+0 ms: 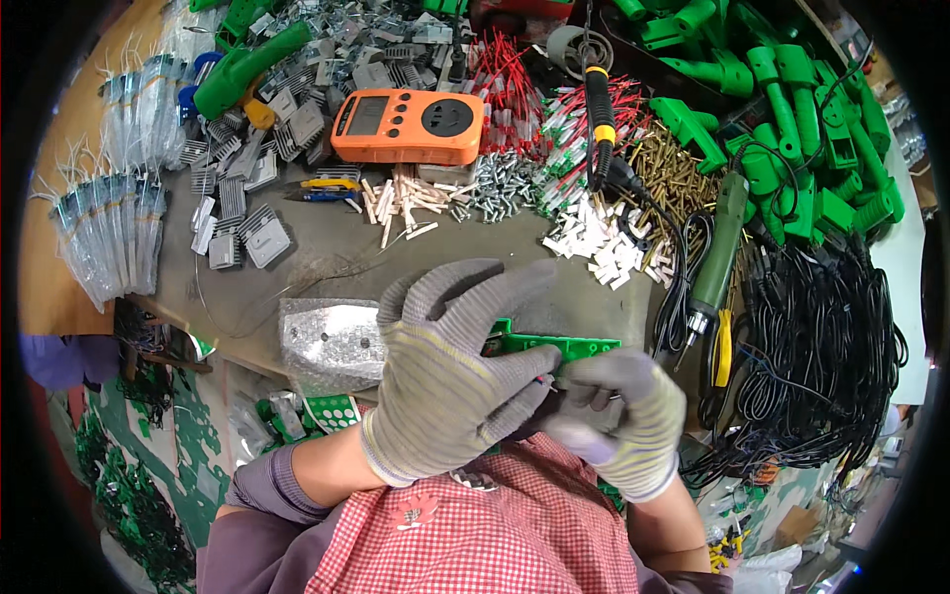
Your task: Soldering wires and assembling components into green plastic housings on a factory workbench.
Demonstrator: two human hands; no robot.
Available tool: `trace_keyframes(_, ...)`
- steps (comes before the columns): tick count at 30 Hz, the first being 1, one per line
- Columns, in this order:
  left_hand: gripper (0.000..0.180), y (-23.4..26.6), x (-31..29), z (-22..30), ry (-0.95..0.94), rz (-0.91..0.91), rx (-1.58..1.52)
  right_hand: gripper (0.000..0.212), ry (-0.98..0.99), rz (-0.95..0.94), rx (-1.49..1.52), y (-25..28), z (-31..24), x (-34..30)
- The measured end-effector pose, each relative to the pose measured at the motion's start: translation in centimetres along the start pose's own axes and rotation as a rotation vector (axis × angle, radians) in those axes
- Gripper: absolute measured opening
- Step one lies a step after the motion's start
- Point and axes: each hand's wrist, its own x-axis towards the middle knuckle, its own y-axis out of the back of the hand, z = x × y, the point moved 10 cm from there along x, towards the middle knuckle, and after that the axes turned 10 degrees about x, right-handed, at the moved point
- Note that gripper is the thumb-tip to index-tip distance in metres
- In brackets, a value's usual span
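Observation:
Both my hands wear grey knitted gloves with yellowish stripes and meet at the front of the table. My left hand (435, 381) has its index finger and thumb closed around a small dark thing I cannot make out, while its other fingers stretch outward. Close beside it, my right hand (633, 421) is closed in a pinch, and what lies between its fingertips is hidden. Just beyond the fingers sits a green plastic housing (564, 346), partly covered by my left hand. A clear bubble-wrap bag (327, 342) lies to the left of that hand.
An orange meter (408, 127) stands behind small white sticks, silver screws (503, 188) and metal heat sinks (262, 236). At right are a green electric screwdriver (719, 252), black cables (811, 346) and green housings (782, 129). Bagged parts (109, 233) lie left.

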Motion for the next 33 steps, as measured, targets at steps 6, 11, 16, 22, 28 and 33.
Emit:
trace_keyframes(6,0.021,-1.0,0.6,1.4,-0.041,-0.111,0.112,0.021,0.538,0.016,-0.326,0.5,-4.1,0.2)
trace_keyframes(11,0.017,-0.9,0.7,0.1,-0.040,-0.076,-0.029,0.006,0.449,-0.076,-0.323,2.2,-1.7,2.8)
trace_keyframes(16,0.014,-0.8,0.5,-0.7,-0.002,-0.011,-0.076,0.011,0.346,0.018,-0.446,3.0,2.1,9.5)
trace_keyframes(22,0.014,-1.1,0.7,-0.3,-0.002,-0.028,-0.056,0.012,0.434,-0.089,-0.876,0.7,3.0,10.9)
trace_keyframes(28,0.014,-0.9,0.6,-0.5,-0.007,-0.001,-0.050,0.015,0.536,0.059,-0.853,0.4,0.6,9.4)
trace_keyframes(33,0.014,-0.9,0.9,-0.3,-0.015,-0.008,-0.043,0.015,-0.175,0.242,0.321,4.9,4.5,4.1)
